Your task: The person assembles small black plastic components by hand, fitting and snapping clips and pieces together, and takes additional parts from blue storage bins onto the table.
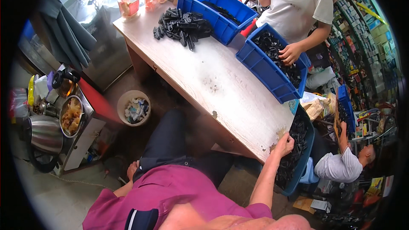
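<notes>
My right hand [282, 145] is at the near right corner of the pale wooden table [238, 113], its fingers curled over the edge. Right below it stands a dark teal bin [310, 142] filled with black plastic parts [294, 149]. Down by my left thigh is my left hand [133, 170], small in the picture; its fingers are mostly hidden. A heap of black plastic clips or similar moulded parts [183, 26] lies on the far part of the table, well away from both hands.
Two blue crates [217, 0] hold more black parts; a person's hand [290, 54] reaches into the nearer one. Jars [128, 3] stand at the far left corner. A waste bucket [134, 107], a kettle [46, 134] and a bowl [71, 117] are to my left. Another person [341, 166] sits at right.
</notes>
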### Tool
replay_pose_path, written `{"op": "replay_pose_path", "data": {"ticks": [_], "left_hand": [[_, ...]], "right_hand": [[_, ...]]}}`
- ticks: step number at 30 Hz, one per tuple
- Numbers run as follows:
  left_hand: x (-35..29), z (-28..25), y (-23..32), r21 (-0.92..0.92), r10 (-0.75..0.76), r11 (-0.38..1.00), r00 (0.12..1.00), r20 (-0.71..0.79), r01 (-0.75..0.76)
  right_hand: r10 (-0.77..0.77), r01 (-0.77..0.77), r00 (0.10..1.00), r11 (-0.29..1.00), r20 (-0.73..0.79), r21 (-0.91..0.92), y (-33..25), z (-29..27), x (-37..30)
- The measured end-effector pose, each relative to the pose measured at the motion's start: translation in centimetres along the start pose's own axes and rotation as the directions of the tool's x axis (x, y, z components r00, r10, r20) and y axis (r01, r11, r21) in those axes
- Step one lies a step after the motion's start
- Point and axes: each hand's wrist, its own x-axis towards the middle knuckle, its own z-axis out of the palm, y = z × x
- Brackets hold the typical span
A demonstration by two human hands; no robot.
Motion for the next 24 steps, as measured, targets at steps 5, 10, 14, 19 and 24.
{"op": "replay_pose_path", "data": {"ticks": [5, 10, 14, 19, 24], "left_hand": [[-0.2, -0.1, 0.1, -0.030, 0.053, 0.998, 0.998, -0.039, -0.054], [-0.2, -0.5, 0.6, -0.005, 0.017, 1.000, 1.000, -0.010, -0.017], [-0.3, -1.0, 1.0, -0.005, -0.008, 1.000, 0.999, 0.037, 0.008], [-0.3, -0.4, 0.2, -0.006, 0.028, 1.000, 1.000, 0.008, -0.028], [-0.2, -0.4, 0.5, -0.015, 0.039, 0.999, 0.999, 0.002, -0.039]], "right_hand": [[0.012, -0.012, 1.000, 1.000, -0.011, -0.017, -0.2, -0.1, -0.2], [0.020, -0.020, 1.000, 1.000, 0.003, 0.008, 0.5, 0.0, 0.1], [0.002, -0.002, 1.000, 1.000, 0.003, 0.011, 0.7, 0.1, 0.1], [0.006, -0.006, 1.000, 1.000, -0.003, 0.011, 0.0, 0.0, -0.4], [-0.022, 0.022, 1.000, 0.999, 0.003, 0.025, 1.0, 0.0, 0.0]]}}
